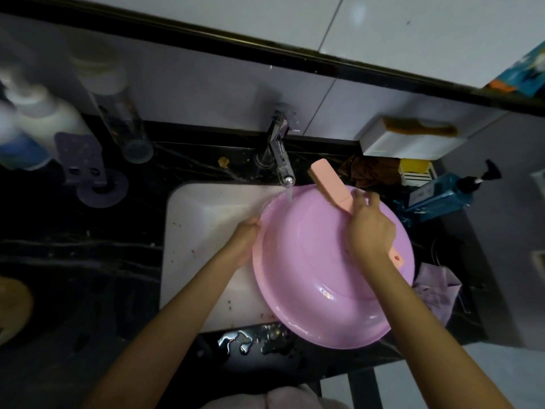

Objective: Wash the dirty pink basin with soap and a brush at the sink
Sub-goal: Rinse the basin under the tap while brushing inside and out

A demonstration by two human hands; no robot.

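The pink basin (312, 278) lies tilted over the right half of the white sink (203, 219), its rim reaching onto the black counter. My left hand (243, 243) grips the basin's left rim. My right hand (370, 228) holds a pink brush (330, 184) by its handle, with the brush head up at the basin's far rim and the handle's end (396, 258) showing below my wrist. Water runs from the chrome faucet (280, 154) onto the basin's upper left edge.
A blue pump bottle (442, 193) and a brown cloth (368, 169) lie right of the faucet. A white soap dish with a brown brush (413, 137) hangs on the wall. Bottles (38, 125) stand at the left. A lilac cloth (436, 290) lies by the basin's right side. Water puddles (250, 340) sit on the counter's front edge.
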